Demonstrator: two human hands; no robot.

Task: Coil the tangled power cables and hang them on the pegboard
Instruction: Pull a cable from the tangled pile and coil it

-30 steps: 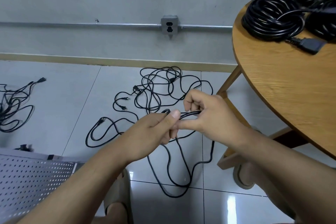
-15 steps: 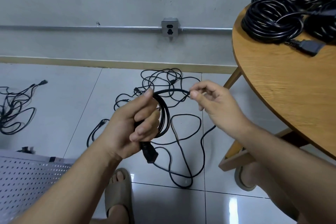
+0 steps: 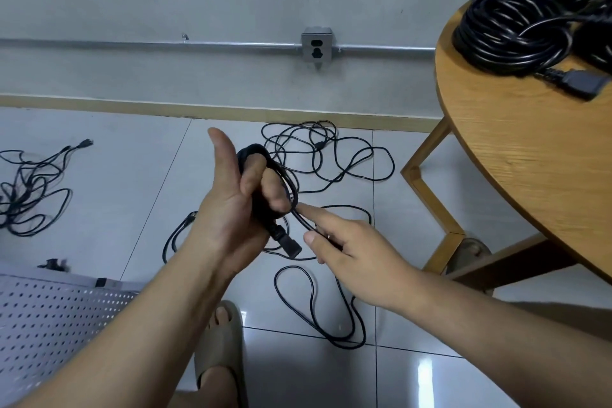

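Tiled floor (image 3: 99, 175): two tangles (image 3: 29, 189) uncoiled. Our left grip (image 3: 231, 219) curls round first loops of cable (image 3: 291, 189), tail trailing floorward; right grip (image 3: 357, 258) pinches its slack. Coils (image 3: 516, 30) on surface (image 3: 530, 159); pegboard (image 3: 49, 318) hanging not yet begun, we judge.

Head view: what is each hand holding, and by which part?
The left hand grips the black power cable by its coiled loops, connector hanging below the fist. The right hand pinches the same cable's loose run just beyond the coil.
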